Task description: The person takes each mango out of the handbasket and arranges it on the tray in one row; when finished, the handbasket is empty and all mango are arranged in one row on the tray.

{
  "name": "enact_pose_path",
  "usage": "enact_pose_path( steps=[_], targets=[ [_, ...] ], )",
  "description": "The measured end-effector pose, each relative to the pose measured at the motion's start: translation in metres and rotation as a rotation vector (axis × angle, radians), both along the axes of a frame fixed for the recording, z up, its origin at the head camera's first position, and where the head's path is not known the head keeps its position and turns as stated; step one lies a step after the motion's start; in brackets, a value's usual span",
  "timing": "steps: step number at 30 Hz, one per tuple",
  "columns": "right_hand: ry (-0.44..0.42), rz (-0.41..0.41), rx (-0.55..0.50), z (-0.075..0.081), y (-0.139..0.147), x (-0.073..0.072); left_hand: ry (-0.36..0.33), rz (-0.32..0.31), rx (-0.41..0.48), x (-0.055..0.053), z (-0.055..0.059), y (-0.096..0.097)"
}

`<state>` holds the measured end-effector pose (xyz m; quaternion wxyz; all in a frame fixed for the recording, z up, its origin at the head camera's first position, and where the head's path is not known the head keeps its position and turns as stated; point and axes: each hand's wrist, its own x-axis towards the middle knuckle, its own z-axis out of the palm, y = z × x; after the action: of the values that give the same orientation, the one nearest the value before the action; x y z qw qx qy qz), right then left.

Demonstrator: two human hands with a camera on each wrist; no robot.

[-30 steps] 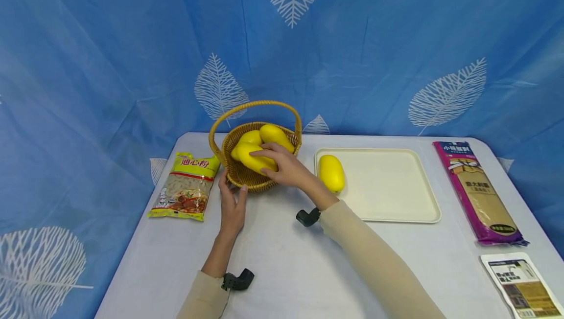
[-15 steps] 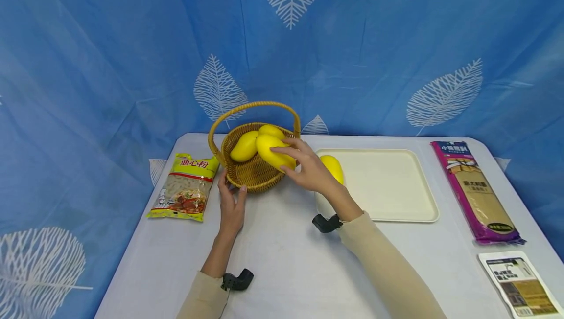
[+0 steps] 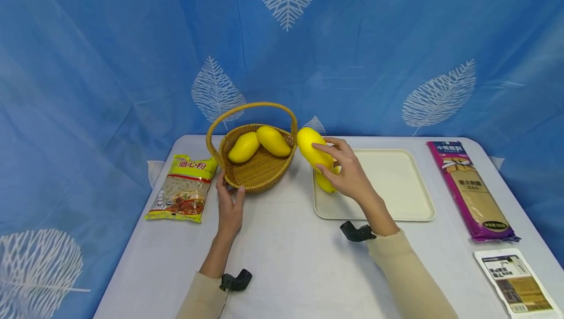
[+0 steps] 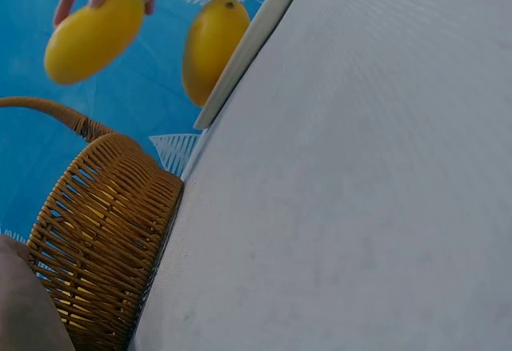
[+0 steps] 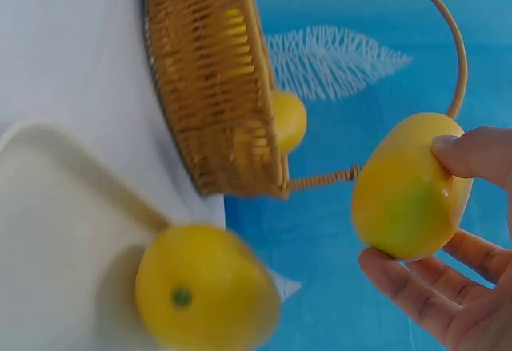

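Observation:
My right hand holds a yellow mango between thumb and fingers, raised between the basket and the tray. In the right wrist view this mango shows a greenish patch. A second mango, partly hidden behind my hand, lies at the left end of the cream tray. Two more mangoes rest inside the wicker basket, whose tall handle stands upright. My left hand holds the basket at its near left side, thumb toward the front; some of its fingers are hidden.
Left of the basket lies a yellow-topped bag of pasta. A long purple noodle packet sits right of the tray, with a white-edged pouch nearer the front. A blue leaf-patterned cloth hangs behind the table.
My right hand has lifted a mango out of the basket and carried it right, toward the tray. The left hand has stayed at the basket.

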<state>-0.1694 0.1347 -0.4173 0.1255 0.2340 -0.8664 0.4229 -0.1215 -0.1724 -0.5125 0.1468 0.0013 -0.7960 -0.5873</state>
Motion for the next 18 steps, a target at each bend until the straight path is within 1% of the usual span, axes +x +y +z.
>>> enact_pose_path(
  steps=[1, 3, 6, 10, 16, 18],
  targets=[
    [-0.001, -0.012, 0.004, -0.001, 0.004, 0.001, 0.004, 0.002, -0.005, 0.0, 0.0, 0.0],
    [0.004, -0.031, 0.011, -0.003, 0.01, 0.004, 0.01, 0.011, -0.005, -0.003, -0.011, -0.003],
    [0.007, -0.06, 0.024, -0.005, 0.018, 0.008, 0.006, 0.015, -0.002, -0.003, -0.011, -0.003],
    [0.009, -0.097, 0.037, -0.008, 0.029, 0.013, 0.022, 0.015, -0.004, -0.002, -0.011, -0.002],
    [0.02, -0.154, 0.055, -0.017, 0.048, 0.019, 0.044, 0.002, 0.012, -0.002, -0.012, -0.002],
    [0.011, -0.175, 0.064, -0.021, 0.054, 0.021, 0.043, 0.002, 0.016, -0.003, -0.012, -0.002]
  ],
)
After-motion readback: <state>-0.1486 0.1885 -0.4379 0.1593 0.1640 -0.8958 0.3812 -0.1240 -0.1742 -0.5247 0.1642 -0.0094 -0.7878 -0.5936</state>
